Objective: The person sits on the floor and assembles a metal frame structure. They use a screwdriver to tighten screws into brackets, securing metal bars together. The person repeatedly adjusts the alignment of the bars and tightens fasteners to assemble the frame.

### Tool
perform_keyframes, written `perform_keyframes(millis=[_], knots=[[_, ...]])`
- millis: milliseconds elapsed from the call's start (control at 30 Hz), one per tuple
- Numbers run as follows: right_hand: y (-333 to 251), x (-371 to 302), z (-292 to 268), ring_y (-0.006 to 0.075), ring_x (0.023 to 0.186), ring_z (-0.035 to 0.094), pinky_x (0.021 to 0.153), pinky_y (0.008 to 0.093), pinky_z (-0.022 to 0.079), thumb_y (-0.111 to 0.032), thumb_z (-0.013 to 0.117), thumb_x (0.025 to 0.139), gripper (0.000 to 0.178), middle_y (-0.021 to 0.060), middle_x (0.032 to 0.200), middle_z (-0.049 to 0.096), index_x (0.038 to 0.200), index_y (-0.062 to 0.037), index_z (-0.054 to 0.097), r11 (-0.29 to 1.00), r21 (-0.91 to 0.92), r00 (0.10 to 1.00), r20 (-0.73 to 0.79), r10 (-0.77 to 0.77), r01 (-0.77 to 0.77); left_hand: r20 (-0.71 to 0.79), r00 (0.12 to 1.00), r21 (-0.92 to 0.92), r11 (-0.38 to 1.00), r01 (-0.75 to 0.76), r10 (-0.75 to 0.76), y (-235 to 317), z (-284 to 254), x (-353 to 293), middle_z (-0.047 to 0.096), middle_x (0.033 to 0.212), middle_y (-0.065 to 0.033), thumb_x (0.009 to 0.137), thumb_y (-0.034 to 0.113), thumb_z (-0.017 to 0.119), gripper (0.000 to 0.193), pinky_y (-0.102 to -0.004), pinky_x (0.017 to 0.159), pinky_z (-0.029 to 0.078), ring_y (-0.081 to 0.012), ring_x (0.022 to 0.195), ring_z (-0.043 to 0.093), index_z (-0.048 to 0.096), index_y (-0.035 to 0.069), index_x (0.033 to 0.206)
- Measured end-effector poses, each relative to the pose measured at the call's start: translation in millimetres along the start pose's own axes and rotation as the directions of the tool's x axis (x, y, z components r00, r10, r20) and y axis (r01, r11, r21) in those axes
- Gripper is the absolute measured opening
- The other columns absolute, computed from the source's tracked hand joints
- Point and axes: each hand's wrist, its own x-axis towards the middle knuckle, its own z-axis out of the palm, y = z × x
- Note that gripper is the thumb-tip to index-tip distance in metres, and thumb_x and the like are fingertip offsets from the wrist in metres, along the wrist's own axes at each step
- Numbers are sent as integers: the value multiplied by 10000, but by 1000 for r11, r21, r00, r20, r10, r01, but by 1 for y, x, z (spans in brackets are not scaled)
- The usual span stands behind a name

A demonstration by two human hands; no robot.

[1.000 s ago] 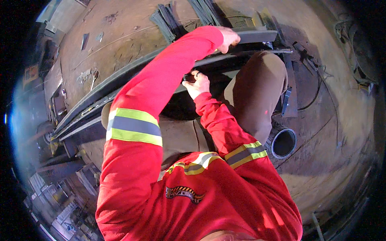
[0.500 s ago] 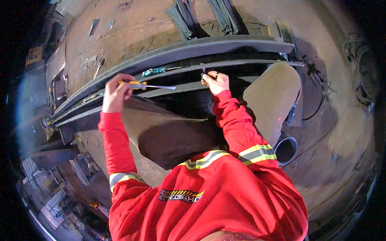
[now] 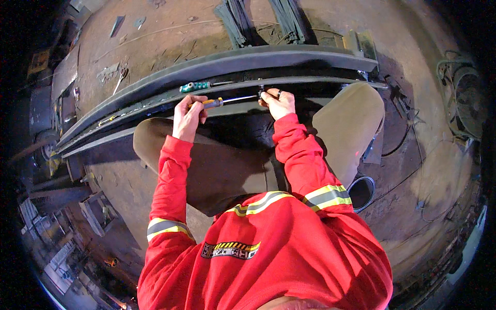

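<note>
Short of the beam's far edge [image 3: 268, 55], a screwdriver [image 3: 216, 103] is gripped by the left hand [image 3: 188, 116], a dark part [image 3: 261, 92] by the right hand [image 3: 279, 105].

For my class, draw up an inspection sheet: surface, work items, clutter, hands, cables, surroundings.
Surface: brown floor, stained, littered with scraps
Work items: yellow-handled screwdriver, blade pointing at a small dark part, contact unclear; teal-handled screwdriver lying among grey beams
Clutter: two metal-strip bundles, open-ended cylinder
Hands: left hand grips the yellow-handled screwdriver; right hand pinches the small dark part
Cables: dark cable curving on the floor at right
Surroundings: large round object near the right edge, kind unclear
</note>
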Motion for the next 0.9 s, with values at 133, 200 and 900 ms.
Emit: perform_keyframes(millis=[133,200,900], knots=[[-3,-2,-1,126,610,628,583,240,521,-46,618,840,102,69,728,648,803,41,655,998,-55,1000,17,-9,10,-19,999,-37,999,32,-33,2,8,-3,560,709,-69,848,19,467,162,-233,498,418,-98,569,504,581,-48,940],[-4,-2,-1,126,609,628,581,241,519,-48,617,841,106,71,728,650,799,43,652,997,-79,1000,7,-1,2,-24,999,-56,998,38,-39,3,10,-3,560,708,-70,849,17,465,161,-236,500,420,-100,568,505,580,-48,939],[4,3,0,128,543,611,501,259,494,-14,622,803,122,79,658,634,704,57,622,1000,0,1000,-11,-25,25,-20,997,-120,991,66,-69,-9,6,-1,560,723,-75,842,13,455,158,-242,506,420,-109,558,494,571,-42,935]])
